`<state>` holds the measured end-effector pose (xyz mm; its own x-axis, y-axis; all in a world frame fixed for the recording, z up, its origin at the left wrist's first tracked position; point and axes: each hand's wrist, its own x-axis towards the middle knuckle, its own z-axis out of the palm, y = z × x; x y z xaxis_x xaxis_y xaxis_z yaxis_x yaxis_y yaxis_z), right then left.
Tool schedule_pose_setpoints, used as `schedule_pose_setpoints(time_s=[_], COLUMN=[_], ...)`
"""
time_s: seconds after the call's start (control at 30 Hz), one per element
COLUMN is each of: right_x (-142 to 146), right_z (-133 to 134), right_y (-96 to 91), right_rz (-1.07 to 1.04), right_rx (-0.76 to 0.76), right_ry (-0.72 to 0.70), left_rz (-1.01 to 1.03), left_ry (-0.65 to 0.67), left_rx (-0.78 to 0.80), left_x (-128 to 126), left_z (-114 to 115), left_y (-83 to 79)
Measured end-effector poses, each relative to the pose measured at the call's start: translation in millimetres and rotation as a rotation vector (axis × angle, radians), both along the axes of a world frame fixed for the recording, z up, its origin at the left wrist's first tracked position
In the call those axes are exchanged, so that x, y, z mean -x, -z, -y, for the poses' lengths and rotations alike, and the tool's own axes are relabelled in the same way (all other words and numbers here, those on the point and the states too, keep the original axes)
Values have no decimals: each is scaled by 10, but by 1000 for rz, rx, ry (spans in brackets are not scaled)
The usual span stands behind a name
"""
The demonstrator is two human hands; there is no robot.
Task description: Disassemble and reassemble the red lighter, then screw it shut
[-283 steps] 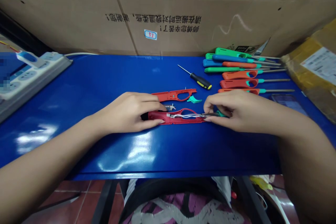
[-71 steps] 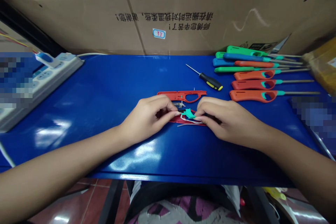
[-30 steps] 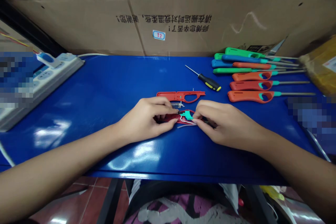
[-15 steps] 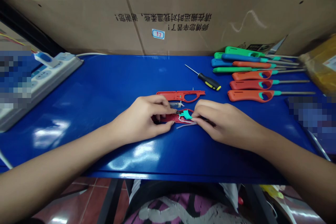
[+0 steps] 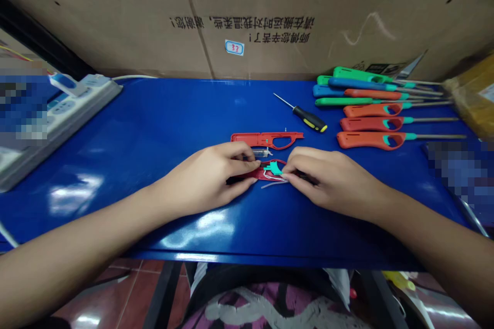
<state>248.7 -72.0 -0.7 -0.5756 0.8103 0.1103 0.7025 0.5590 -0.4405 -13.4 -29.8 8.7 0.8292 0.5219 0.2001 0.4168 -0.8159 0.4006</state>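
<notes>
Left hand [image 5: 218, 172] grips the near red lighter-handle half [image 5: 260, 174], thumb at its near edge, forefinger opposite; right hand [image 5: 328, 176] has thumb and forefinger drawn together at the teal trigger [image 5: 275, 167], pinched item hidden, cannot tell. Trigger lies in the near half between both sets of fingertips; clear fuel tank [image 5: 261, 153] and far red handle half [image 5: 250, 140] sit just beyond the left fingers.

Blue table [image 5: 173, 113], screwdriver [image 5: 310, 119], lighters [image 5: 360, 140], red shell [image 5: 249, 140]
</notes>
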Motion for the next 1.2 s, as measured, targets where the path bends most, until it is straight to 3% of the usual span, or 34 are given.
schedule_pose_setpoints(time_s=[0.3,0.63,0.83,1.03,1.2], right_x=[-13,-34,7,47,35], right_z=[20,15,1,-31,-50], right_y=[-32,-34,-55,-20,5], right_rz=[-26,24,-140,-276,-278], right_rx=[16,-1,60,127,218], right_ry=[-28,-74,15,115,206], left_rz=[-113,-76,-77,-206,-214], left_ry=[43,33,56,68,49], left_rx=[-191,-181,-164,-332,-352], left_x=[-20,-19,-25,-79,-92], left_z=[-4,-1,-13,34,72], left_y=[-24,-5,11,-37,-25])
